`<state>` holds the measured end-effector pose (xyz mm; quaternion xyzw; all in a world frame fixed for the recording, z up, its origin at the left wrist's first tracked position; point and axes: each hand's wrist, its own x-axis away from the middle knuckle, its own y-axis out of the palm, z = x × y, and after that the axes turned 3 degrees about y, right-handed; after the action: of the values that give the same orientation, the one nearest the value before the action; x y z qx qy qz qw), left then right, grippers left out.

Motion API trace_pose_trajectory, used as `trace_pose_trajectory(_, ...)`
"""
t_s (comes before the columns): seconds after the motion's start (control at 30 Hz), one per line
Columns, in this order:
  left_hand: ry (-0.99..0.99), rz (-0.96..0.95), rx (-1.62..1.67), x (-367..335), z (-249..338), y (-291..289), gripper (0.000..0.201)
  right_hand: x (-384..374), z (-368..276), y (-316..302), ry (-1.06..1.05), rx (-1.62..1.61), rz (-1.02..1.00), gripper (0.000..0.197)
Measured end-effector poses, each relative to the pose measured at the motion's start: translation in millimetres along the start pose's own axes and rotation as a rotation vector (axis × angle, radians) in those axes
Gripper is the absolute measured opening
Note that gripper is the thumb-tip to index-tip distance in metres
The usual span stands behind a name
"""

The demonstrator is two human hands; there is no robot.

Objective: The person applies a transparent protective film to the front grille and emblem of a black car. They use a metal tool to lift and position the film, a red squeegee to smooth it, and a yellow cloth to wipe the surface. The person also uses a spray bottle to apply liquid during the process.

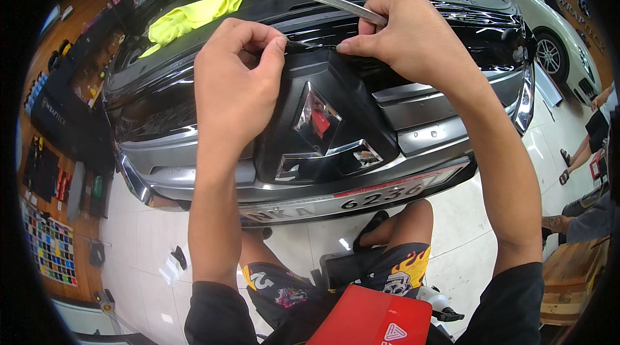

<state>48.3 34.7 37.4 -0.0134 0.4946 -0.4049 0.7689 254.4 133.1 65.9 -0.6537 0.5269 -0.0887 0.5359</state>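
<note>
A thin dark strip of film [302, 44] is pinched by its left end between the thumb and forefinger of the left hand [240, 80], above the front of a dark car [161, 103]. A slim silver tool [345, 8] is grasped in the right hand [410, 38], clasped between thumb and forefinger with its rounded end pointed up and to the left, while the tip of the right thumb is placed at the strip's other end; whether the film is also gripped there cannot be told. The strip is seen at the top edge of a black centre panel [290, 99], on which a chrome three-part emblem [318, 119] is mounted. Silver grille bars [429, 135] are set to either side of the panel, and a licence plate [361, 199] is fixed below. A bright yellow-green cloth [197, 17] is left crumpled on the car beyond the left hand. A red item [371, 319] is seen at the lower edge, in front of the person's patterned shorts [410, 271], with a white bottle [434, 300] just beside it. A white car [555, 28] is parked at the right, near another person's sandalled feet [564, 167], and a board of colour swatches [50, 241] is displayed at the far left
</note>
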Motion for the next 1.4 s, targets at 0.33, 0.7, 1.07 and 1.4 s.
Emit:
trace_pose_trajectory(0.33, 0.094, -0.029, -0.089, 4, -11, -12, 0.012, -21, -10, 2, -0.088, 0.017, 0.078, 0.05)
trace_pose_trajectory(0.7, 0.067, -0.044, -0.071, 17, -8, -18, 0.011, -28, -16, 9, -0.19, 0.051, 0.053, 0.06)
trace_pose_trajectory(1.07, 0.067, 0.014, -0.008, 17, -18, -17, 0.008, -28, -20, 5, -0.155, 0.051, 0.003, 0.059)
trace_pose_trajectory(1.4, 0.011, -0.003, 0.06, 20, -21, -28, 0.009, -29, -16, 8, -0.217, 0.056, 0.045, 0.059)
